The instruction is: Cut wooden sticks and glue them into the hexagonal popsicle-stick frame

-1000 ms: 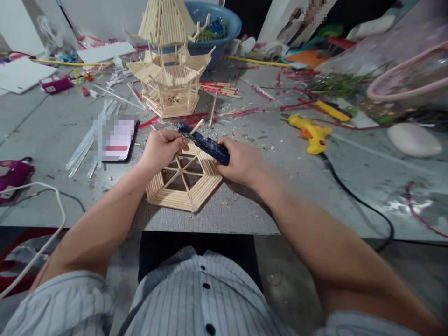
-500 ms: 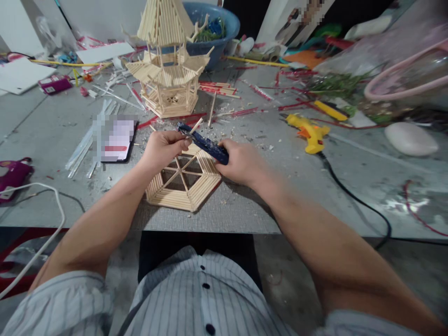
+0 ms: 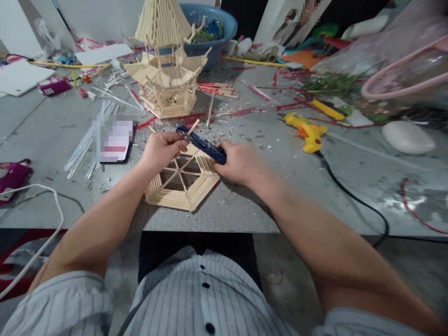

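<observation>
My left hand [image 3: 163,148] pinches a thin pale wooden stick [image 3: 193,126], which points up and to the right. My right hand [image 3: 238,161] is wrapped round the end of a long dark blue hand tool [image 3: 206,147] with pale smears on it. The far end of the tool meets the stick by my left fingertips; its working edge cannot be made out. Beneath both hands lies a flat hexagonal frame of wooden sticks [image 3: 171,199], with spokes crossing at its middle. My left hand partly covers its far left side.
Behind the frame stands a stick-built pagoda [image 3: 168,77], with a blue basin [image 3: 227,32] beyond. A phone [image 3: 117,142] and clear glue sticks [image 3: 82,142] lie left. On the right are a yellow glue gun [image 3: 308,133] with a black cord, and a white oval object [image 3: 408,137].
The whole view has shifted slightly to the left. My hands keep the same grip on the stick and the blue tool, with hardly any visible movement.
</observation>
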### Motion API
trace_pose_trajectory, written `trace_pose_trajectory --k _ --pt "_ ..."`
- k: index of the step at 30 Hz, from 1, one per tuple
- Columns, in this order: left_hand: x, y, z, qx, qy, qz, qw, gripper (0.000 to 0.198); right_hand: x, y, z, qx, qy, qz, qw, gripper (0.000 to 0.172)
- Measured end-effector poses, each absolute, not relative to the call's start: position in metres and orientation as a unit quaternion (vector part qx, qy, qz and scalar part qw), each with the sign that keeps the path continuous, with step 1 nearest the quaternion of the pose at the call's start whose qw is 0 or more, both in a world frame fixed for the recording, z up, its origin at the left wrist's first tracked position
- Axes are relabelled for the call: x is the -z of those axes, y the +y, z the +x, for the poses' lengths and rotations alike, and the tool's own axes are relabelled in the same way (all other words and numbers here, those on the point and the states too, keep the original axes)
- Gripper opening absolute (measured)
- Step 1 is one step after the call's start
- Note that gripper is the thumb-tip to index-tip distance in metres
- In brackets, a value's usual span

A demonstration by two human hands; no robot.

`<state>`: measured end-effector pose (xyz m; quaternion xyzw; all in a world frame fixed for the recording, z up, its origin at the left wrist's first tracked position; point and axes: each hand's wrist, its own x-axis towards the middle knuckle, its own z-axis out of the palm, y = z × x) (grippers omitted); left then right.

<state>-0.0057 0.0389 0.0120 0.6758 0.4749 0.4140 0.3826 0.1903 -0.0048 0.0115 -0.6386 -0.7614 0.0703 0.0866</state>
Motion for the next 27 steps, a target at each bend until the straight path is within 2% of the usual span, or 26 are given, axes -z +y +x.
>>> trace_pose_trajectory --k 6,15,20,27 --pt "-0.010 0.040 -0.006 -0.423 0.468 0.675 0.382 0.012 -0.007 -0.003 0.192 -0.061 -0.765 -0.634 0.098 0.038" --pt "-0.001 0.044 -0.011 -0.441 0.456 0.706 0.314 0.012 0.004 0.000 0.192 -0.048 -0.758 -0.633 0.153 0.051" --pt "-0.003 0.044 -0.007 -0.462 0.432 0.692 0.348 0.010 0.006 0.001 0.194 -0.060 -0.760 -0.624 0.169 0.055" --pt "-0.003 0.045 -0.005 -0.486 0.406 0.666 0.394 0.014 0.003 -0.003 0.192 -0.074 -0.760 -0.626 0.158 0.047"
